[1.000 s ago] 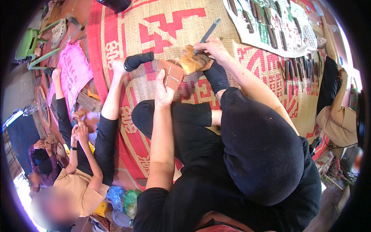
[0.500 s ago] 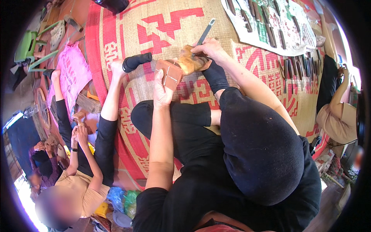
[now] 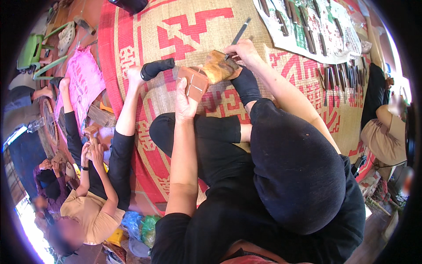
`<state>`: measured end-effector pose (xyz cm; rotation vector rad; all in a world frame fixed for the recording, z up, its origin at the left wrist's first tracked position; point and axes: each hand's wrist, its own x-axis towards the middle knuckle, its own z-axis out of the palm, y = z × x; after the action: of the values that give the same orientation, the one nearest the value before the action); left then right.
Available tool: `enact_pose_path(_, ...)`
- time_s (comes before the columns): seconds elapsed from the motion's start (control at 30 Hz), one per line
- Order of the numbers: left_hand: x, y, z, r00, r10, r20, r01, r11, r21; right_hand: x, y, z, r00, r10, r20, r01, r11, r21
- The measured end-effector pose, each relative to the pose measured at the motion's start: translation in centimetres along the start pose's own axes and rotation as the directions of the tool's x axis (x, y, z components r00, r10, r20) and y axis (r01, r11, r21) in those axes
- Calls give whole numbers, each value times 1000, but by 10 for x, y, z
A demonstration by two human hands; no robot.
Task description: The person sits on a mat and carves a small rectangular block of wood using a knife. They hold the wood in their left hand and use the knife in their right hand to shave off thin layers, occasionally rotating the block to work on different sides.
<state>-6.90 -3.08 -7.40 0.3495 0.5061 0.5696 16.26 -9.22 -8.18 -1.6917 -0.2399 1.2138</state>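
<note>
Held between my feet is a carved yellow-brown piece of wood [image 3: 216,72] with a reddish-brown block [image 3: 192,82], marked in white lines, at its left end. My left hand [image 3: 184,102] grips this block from the near side, thumb on its face. A slim dark carving tool [image 3: 240,33] is in my right hand [image 3: 243,50], slanting up to the right, its lower end at the far right part of the carving. Whether that end touches the wood I cannot tell. A foot in a black sock [image 3: 245,86] lies against the carving's right end.
Several carving tools [image 3: 338,77] lie in a row on the patterned mat [image 3: 189,26] at right, more on a white sheet [image 3: 281,39] behind them. At left a person [image 3: 90,207] holds a small wooden piece [image 3: 91,134]. Another person [image 3: 387,136] sits at far right.
My right hand has moved a little to the right, and the tool leans further that way. My left hand and the block have barely moved. The person at left has shifted slightly.
</note>
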Motion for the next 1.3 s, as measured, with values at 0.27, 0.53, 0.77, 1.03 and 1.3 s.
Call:
enact_pose_path(0.27,2,0,-6,1000,-30,-8,30,1000,-9,3,7,1,992,-113,51,116,992,-48)
enact_pose_path(0.53,1,0,-5,999,-43,-17,43,999,-34,-10,8,9,985,-109,131,112,994,-16)
enact_pose_path(0.77,0,-1,-11,999,-18,-49,17,1000,-18,2,7,1,994,-109,27,107,992,69)
enact_pose_path(1.03,2,-1,-11,998,-35,-51,32,998,-53,4,11,0,994,-98,36,96,993,63)
enact_pose_path(1.3,1,-1,-10,998,-37,-52,34,998,-50,-4,13,8,981,-165,101,157,984,78)
